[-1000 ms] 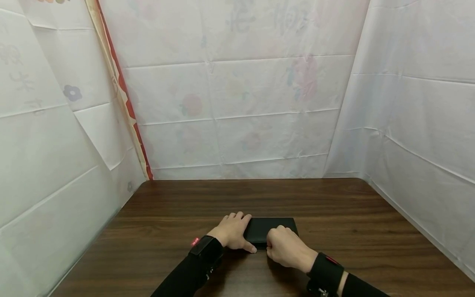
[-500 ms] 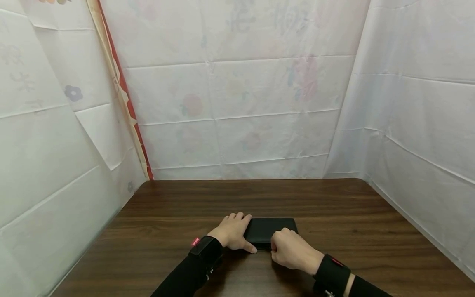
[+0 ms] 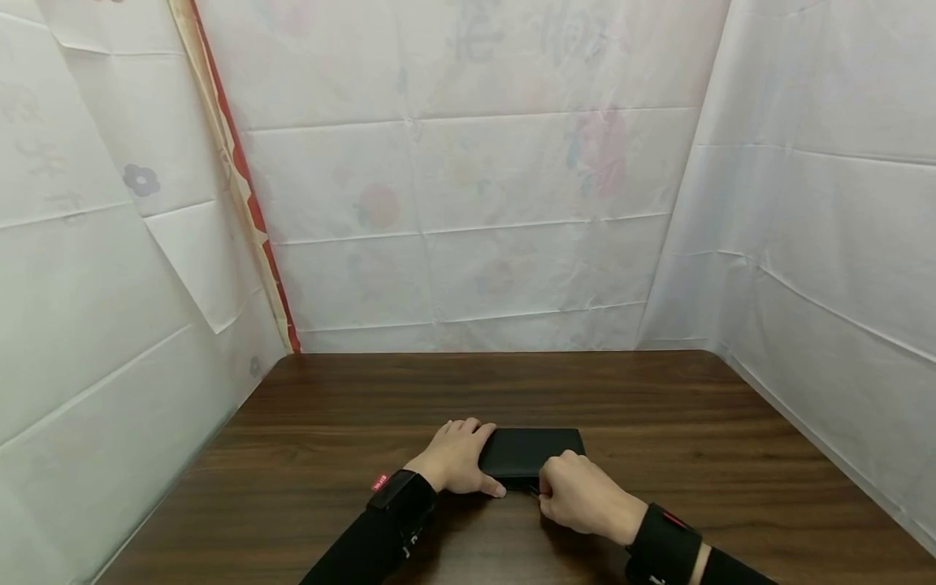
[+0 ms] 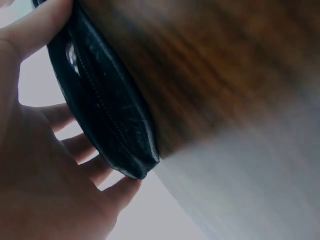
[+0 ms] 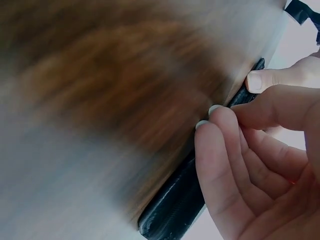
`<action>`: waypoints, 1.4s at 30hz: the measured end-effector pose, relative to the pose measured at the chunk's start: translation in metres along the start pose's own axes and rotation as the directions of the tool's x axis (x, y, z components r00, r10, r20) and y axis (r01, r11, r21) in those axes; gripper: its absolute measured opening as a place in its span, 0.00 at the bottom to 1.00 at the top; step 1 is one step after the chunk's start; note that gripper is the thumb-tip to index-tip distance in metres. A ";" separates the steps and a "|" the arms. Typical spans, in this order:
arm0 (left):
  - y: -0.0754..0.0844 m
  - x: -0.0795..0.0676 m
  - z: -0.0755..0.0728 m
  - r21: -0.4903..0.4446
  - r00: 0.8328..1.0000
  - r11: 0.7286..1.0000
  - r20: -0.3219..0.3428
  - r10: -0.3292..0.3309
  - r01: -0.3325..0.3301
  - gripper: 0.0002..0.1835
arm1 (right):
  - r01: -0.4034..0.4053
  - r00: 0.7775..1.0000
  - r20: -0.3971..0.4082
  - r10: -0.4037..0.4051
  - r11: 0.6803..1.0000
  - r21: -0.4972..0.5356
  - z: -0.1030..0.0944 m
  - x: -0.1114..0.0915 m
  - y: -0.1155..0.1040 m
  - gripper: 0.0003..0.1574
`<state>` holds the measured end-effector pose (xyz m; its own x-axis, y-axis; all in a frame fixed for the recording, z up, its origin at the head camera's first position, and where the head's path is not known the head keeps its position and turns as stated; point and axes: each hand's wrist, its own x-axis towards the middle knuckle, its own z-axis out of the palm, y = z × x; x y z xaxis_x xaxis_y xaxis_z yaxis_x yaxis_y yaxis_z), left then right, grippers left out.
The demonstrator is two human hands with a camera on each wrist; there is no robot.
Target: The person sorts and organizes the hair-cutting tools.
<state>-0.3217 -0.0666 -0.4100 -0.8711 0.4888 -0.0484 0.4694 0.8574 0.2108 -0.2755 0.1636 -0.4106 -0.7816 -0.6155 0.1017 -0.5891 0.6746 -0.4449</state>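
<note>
A black leather zip wallet lies flat on the brown wooden table. My left hand holds its left end, thumb at the near edge and fingertips along the far side. The left wrist view shows the stitched end of the wallet between thumb and fingers, with a small shiny spot on it. At the near edge, right of the middle, my right hand has its fingertips pinched together. A thin dark piece, seemingly the zipper pull, shows beside them; the pinched part is mostly hidden.
White printed sheets hang behind the table and along both sides. A red-edged strip runs down the back left corner. Bare wood shows around the wallet.
My right hand has slid a little to the right along the wallet's near edge, fingers still pinched. The left hand and the wallet stay nearly in place.
</note>
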 end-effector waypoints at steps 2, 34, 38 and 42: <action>0.002 -0.001 0.000 0.007 1.000 1.000 0.001 -0.004 0.004 0.52 | -0.002 1.000 -0.004 0.002 1.000 -0.005 0.000 0.000 0.000 0.15; 0.063 -0.006 0.002 -0.521 0.990 0.850 -0.060 -0.126 0.077 0.22 | 0.024 0.999 -0.038 -0.024 1.000 0.002 0.000 0.000 -0.007 0.16; 0.062 -0.004 0.001 -0.567 0.989 0.815 -0.003 -0.146 0.119 0.19 | 0.037 0.998 -0.055 -0.037 0.999 -0.009 0.001 0.001 -0.007 0.14; 0.063 -0.003 0.001 -0.631 0.986 0.760 0.047 -0.162 0.155 0.18 | 0.048 0.996 -0.074 -0.049 0.999 -0.022 0.003 0.001 -0.008 0.14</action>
<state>-0.2892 -0.0144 -0.3973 -0.9277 0.3507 -0.1276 0.1310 0.6261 0.7687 -0.2717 0.1564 -0.4098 -0.7647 -0.6161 0.1887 -0.6300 0.6533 -0.4199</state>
